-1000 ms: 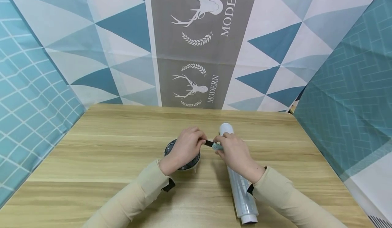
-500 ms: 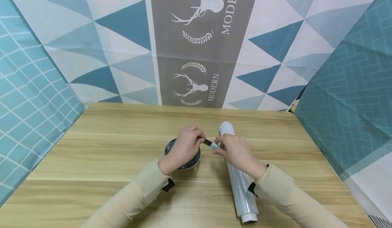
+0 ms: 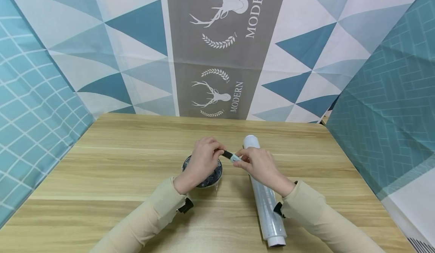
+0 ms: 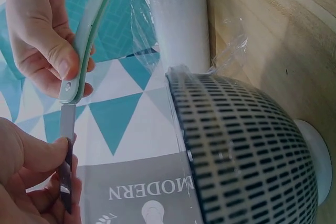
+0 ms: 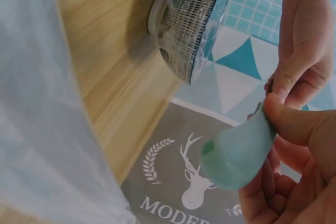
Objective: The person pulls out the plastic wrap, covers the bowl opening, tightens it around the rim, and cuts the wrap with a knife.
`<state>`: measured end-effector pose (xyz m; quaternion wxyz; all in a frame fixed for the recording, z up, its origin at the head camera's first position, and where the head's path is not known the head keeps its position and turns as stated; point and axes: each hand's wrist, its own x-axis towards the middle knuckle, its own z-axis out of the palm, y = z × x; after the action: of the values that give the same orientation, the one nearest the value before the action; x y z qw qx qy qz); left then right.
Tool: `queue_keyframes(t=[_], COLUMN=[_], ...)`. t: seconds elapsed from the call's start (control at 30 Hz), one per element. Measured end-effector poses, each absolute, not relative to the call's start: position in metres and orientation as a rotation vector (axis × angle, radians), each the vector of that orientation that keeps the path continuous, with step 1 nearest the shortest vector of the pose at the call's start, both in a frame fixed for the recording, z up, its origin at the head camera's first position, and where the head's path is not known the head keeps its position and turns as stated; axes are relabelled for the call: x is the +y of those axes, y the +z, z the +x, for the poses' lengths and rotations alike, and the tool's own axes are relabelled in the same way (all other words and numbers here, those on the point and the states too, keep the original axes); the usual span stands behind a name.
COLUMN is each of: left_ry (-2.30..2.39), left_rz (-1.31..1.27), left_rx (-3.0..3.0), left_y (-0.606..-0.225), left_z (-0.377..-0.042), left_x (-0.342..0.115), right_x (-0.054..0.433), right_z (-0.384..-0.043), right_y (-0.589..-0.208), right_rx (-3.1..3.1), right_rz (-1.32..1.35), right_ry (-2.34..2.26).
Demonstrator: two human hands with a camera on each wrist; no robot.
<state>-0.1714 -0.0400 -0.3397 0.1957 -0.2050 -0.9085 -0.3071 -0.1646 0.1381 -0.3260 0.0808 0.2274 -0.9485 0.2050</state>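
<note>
A folding knife [image 4: 86,48] with a mint-green handle and a dark blade [image 4: 67,129] is stretched out between both hands. The left hand [image 3: 202,162] pinches the blade between thumb and fingers, above a patterned bowl [image 4: 236,150]. The right hand [image 3: 261,167] grips the handle [image 5: 241,153], thumb along its side. Clear plastic film covers the bowl, which the left hand and wrist partly hide in the head view. A roll of cling film [image 3: 266,204] lies to the bowl's right, partly under the right hand and forearm.
The wooden table [image 3: 112,181] extends around the bowl and roll. Behind it hangs a patterned cloth [image 3: 217,49] with deer heads and triangles. Teal tile-print sheets [image 3: 384,105] line the sides. A loose wisp of film [image 4: 233,43] sticks out beside the bowl.
Both hands have shifted slightly left and toward the back, carrying the knife with them. The bowl and the film roll stay in place.
</note>
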Motion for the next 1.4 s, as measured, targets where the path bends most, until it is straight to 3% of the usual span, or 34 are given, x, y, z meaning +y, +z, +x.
queue_keyframes(t=[0.8,1.4], left_ry=[-1.138,-1.039], left_rz=[-0.343,-0.36], left_rx=[-2.449,-2.404], left_y=[-0.339,-0.344], left_z=[-0.158,-0.154], left_x=[-0.042,-0.037], right_x=[0.13,0.123], right_z=[-0.164,-0.166], right_y=[-0.33,-0.328], right_rx=[-2.65,-2.649], right_rz=[0.403,0.272], right_ry=[0.902,1.401])
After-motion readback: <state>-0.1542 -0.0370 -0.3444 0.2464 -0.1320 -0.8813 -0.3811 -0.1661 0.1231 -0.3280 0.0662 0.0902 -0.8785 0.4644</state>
